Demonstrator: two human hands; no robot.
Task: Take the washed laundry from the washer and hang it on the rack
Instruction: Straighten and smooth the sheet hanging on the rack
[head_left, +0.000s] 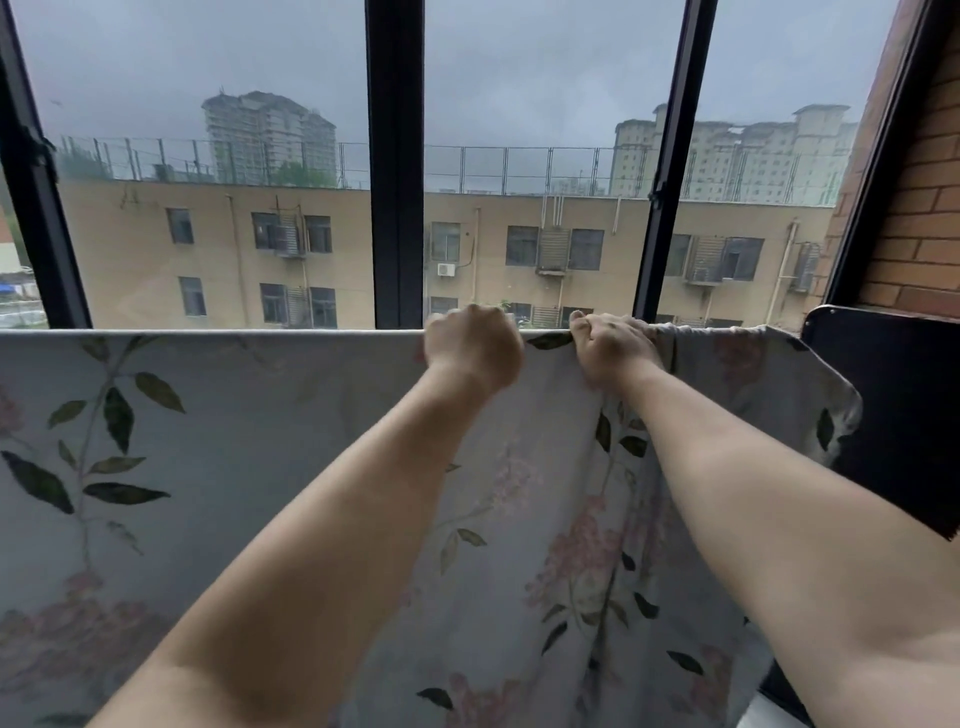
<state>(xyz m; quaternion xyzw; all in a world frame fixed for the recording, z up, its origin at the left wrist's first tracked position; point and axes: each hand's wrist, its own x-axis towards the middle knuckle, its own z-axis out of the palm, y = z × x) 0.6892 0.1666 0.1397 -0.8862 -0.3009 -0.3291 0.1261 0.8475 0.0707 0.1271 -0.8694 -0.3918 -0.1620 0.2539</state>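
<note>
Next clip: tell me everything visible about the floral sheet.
The floral sheet is pale grey-blue cloth printed with dark green leaves and pink blossom clusters. It hangs folded over a horizontal support that the cloth hides, spanning from the picture's left edge to a dark panel at right. Its top fold lies taut and smooth on the left, bunched at the right end. The left hand and right hand grip that top fold side by side.

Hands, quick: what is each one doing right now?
Left hand: curled over the floral sheet at its top edge, gripping it.
Right hand: gripping the same sheet's top edge, fabric bunched beside it.
</note>
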